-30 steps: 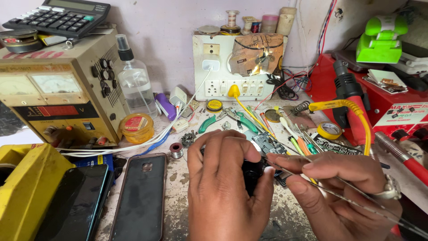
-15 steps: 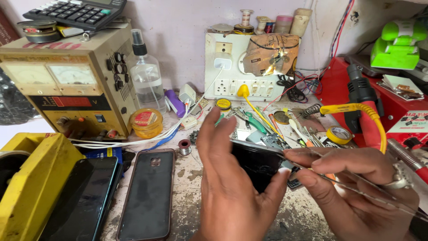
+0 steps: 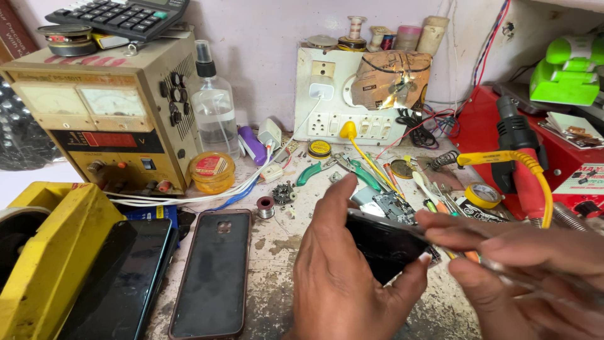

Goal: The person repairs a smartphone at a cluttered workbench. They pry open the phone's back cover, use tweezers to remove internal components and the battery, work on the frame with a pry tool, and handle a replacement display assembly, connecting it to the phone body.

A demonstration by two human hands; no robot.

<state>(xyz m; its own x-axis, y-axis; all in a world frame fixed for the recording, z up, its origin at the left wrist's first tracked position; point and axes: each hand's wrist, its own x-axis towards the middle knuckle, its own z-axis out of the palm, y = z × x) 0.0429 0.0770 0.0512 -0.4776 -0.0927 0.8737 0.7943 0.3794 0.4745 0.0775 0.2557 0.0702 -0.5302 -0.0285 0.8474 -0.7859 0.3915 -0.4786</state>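
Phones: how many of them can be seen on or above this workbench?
3. One dark phone lies at the left beside the yellow box, one phone in a brown case lies next to it, and the left hand holds a third. Others may be hidden.

Dark phone screen [image 3: 385, 244] held at centre, tilted, glossy black, pinched between left hand [image 3: 343, 277] and right hand [image 3: 522, 271].

At 8 o'clock: second black phone screen [image 3: 135, 277], unlit.

At 10 o'clock, on beige power supply [image 3: 100, 113]: two pale meter dials [image 3: 78, 101], red display strip [image 3: 94, 139] below.

At 11 o'clock: round yellow tin, red label [image 3: 212, 166].

At 3 o'clock: white-red sticker [image 3: 582, 179] on red box.
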